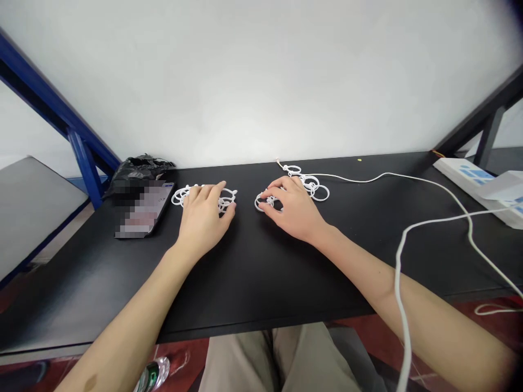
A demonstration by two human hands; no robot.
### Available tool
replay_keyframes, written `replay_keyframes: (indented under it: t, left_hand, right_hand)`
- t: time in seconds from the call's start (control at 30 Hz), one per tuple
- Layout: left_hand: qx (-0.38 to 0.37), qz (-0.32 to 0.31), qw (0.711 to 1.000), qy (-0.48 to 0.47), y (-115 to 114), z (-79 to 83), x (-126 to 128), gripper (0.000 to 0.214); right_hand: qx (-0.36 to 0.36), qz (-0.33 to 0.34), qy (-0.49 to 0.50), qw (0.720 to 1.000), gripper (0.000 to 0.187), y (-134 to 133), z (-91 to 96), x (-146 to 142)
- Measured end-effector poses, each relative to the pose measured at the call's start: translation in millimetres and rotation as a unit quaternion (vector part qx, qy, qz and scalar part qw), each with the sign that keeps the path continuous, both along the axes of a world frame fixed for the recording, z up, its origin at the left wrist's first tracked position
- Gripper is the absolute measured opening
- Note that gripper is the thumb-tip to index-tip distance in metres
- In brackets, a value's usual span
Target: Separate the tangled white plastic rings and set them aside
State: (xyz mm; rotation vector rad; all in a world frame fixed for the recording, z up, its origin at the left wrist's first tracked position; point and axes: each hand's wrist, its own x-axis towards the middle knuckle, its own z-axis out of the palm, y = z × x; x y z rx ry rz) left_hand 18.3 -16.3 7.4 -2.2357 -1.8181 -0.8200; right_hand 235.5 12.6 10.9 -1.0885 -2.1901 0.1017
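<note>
My left hand (206, 212) lies palm down on a cluster of white looped cable ties (180, 196) on the black table (245, 272), its fingers stretched out and slightly spread over the loops. My right hand (292, 209) rests on a second cluster of white loops (314, 188), fingers curled, with the fingertips pressing on a loop at the cluster's left end. Whether those fingers pinch a loop is unclear.
A phone (141, 215) lies left of my left hand, with a black plastic bag (139, 166) behind it. A white cable (408, 218) runs across the right side and over my right forearm. A white power strip (486, 185) sits far right. A bottle (157, 373) stands on the floor.
</note>
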Motion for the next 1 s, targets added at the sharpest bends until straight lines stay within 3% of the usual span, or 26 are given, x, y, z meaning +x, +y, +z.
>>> replay_keyframes:
  t: [0.1,0.2,0.47,0.67,0.83,1.0]
  left_hand:
    - [-0.007,0.029,0.999,0.014,0.6,-3.0,-2.3,0.048]
    - [-0.009,-0.001,1.0,0.005,-1.3,-2.0,0.6,0.042]
    - [-0.025,-0.116,0.993,-0.024,-5.7,4.4,8.6,0.028]
    - [-0.026,-0.125,0.991,-0.037,-7.2,7.4,9.7,0.024]
    - [-0.013,-0.131,0.991,-0.036,-6.2,7.1,9.2,0.019]
    - [-0.02,-0.177,0.983,-0.034,-5.2,3.4,9.8,0.02]
  right_hand:
    - [-0.006,0.008,-0.07,0.998,0.009,2.3,-3.7,-0.6]
    - [-0.001,0.012,-0.081,0.997,0.009,3.1,-5.6,-2.5]
    - [-0.034,0.036,0.054,0.997,0.011,-7.2,2.0,-8.9]
    - [-0.073,0.05,0.134,0.987,0.013,-12.5,5.1,-11.3]
    - [-0.044,0.05,0.158,0.985,0.014,-13.2,5.0,-12.0]
    - [-0.016,0.029,0.151,0.988,0.017,-12.4,5.3,-11.6]
